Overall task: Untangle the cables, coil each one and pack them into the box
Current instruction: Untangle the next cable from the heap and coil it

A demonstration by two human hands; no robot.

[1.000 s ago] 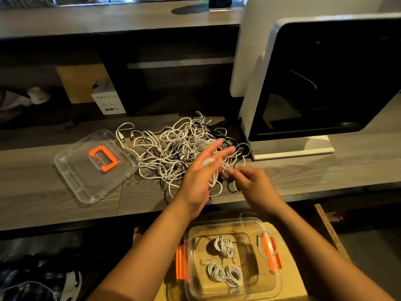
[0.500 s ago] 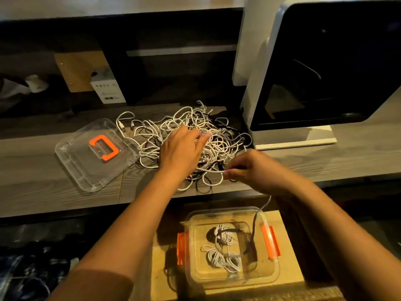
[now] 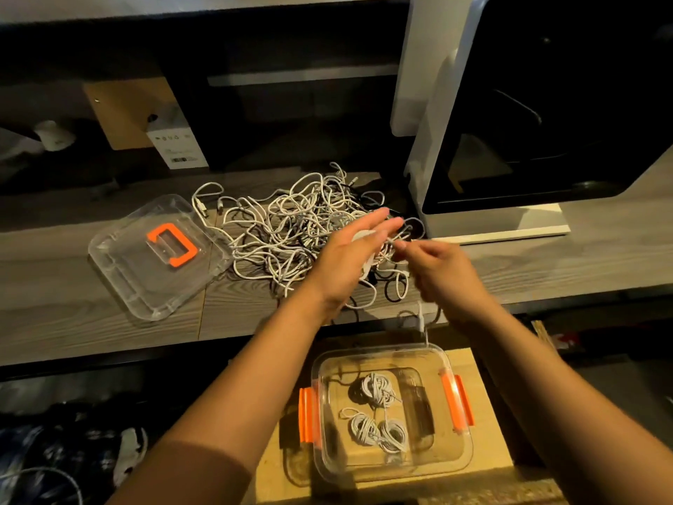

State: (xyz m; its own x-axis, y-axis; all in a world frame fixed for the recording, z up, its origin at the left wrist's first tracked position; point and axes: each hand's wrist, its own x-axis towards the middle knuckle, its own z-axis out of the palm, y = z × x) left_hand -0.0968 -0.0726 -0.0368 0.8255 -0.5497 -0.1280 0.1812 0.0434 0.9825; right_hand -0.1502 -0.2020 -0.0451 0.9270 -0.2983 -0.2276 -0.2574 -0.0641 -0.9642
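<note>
Left hand (image 3: 347, 258): fingers straight and slightly spread, over the near right edge of the pile (image 3: 291, 227). It serves as a former, with white loops lying across the palm.
Right hand (image 3: 439, 266): just right of the left, thumb and forefinger pinched on the cable (image 3: 362, 235), feeding it toward the left fingertips.
Cable: one white lead, partly wound on my left hand. I cannot tell how much of it runs back into the pile.
Step in hand: coiling, by my reading. The wrap looks only begun, and the lead may not yet be free of the tangle.
Pile: a dense knot of white leads with a few black ones, and by far the larger share of the stock. Every one of these is left to separate and coil.
Box (image 3: 462, 453): nearer me than the pile and lower down, open.
Coils (image 3: 377, 388): three white bundles on the box floor, one apart from a touching pair. These I count as done.
Lid (image 3: 120, 271): left of the pile, touching its edge, lying flat with the orange handle uppermost. Not yet fitted.
Bench (image 3: 54, 315): wood-grain top under the pile and lid.
Machine (image 3: 546, 122): white-framed with a dark window, close on the pile's right.
Progress: early. Three are packed, one is in my hands, and the bulk is untouched.
</note>
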